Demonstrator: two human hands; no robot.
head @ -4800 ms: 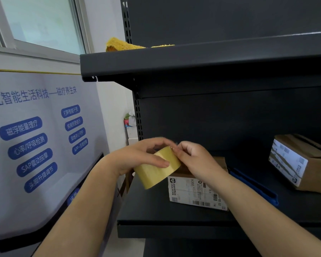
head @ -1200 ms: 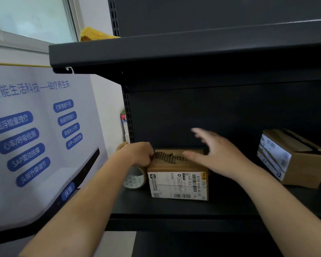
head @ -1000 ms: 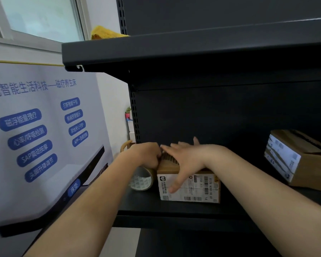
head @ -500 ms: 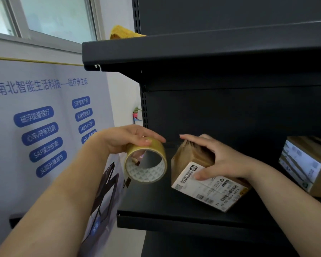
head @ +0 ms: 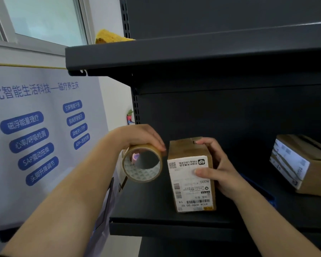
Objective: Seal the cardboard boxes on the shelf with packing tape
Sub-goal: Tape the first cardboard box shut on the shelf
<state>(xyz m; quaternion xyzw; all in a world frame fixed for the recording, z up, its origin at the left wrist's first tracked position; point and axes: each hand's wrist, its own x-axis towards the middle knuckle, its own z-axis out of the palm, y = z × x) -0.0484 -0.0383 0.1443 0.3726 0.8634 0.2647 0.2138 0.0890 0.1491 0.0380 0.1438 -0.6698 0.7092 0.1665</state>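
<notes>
A small cardboard box [head: 188, 151] with a white shipping label stands on end on the dark shelf [head: 156, 210]. My right hand [head: 219, 169] grips it from the right, thumb on the label, fingers over the top edge. My left hand [head: 139, 136] holds a roll of tan packing tape [head: 142, 164] just left of the box, in the air, its open core facing me. A strip of tape seems to run from the roll to the box's left side. A second labelled cardboard box [head: 300, 164] lies on the shelf at the far right.
The shelf above [head: 193, 52] overhangs the work area and carries a yellow cloth [head: 109, 37]. A blue object [head: 256, 184] lies on the shelf behind my right wrist. A printed banner [head: 35, 136] hangs to the left of the rack.
The small box went from lying flat, through a tilt, to standing on end in my right hand. My left hand lifted the tape roll off the shelf and keeps it close beside the box.
</notes>
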